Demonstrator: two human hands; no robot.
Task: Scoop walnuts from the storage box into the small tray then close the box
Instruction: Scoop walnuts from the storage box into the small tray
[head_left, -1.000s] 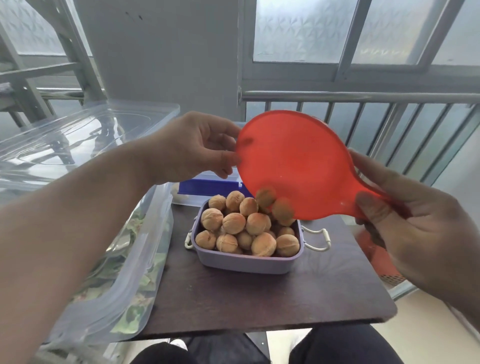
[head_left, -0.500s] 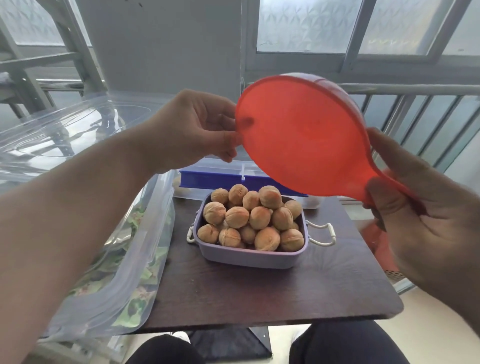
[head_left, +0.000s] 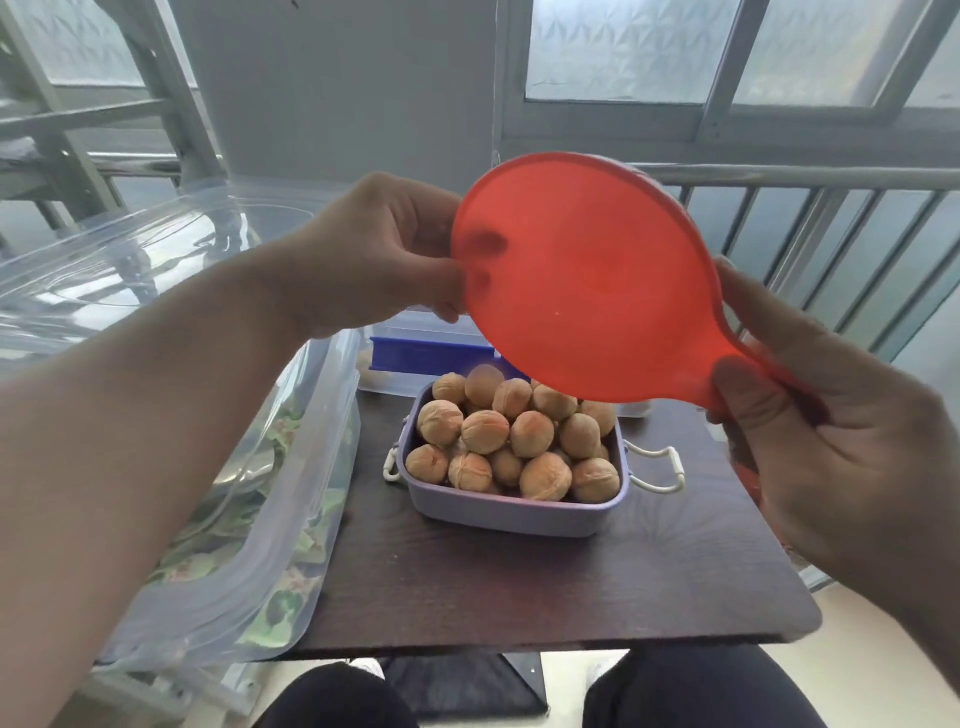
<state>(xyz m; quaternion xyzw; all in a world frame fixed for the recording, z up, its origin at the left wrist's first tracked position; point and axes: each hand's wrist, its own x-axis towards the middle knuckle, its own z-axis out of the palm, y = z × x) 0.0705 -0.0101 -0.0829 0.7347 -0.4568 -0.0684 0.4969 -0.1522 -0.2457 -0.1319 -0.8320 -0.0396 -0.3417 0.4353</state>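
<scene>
Both grips on scoop (head_left: 587, 280) above walnuts (head_left: 511, 441)

You cannot see inside the translucent red plastic scoop (head_left: 587, 280): its underside faces you. It hides the rear walnuts (head_left: 514, 441) in the lilac plastic tray (head_left: 498, 512) and most of the blue-rimmed clear box (head_left: 415, 351) behind. Your right hand (head_left: 831, 447) covers the scoop's handle.

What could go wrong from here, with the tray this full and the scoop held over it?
The walnuts are heaped above the rim of the small tray, so one more pour could roll some onto the table. The red scoop, held by the left hand and right hand, hides the tray's back edge.
</scene>
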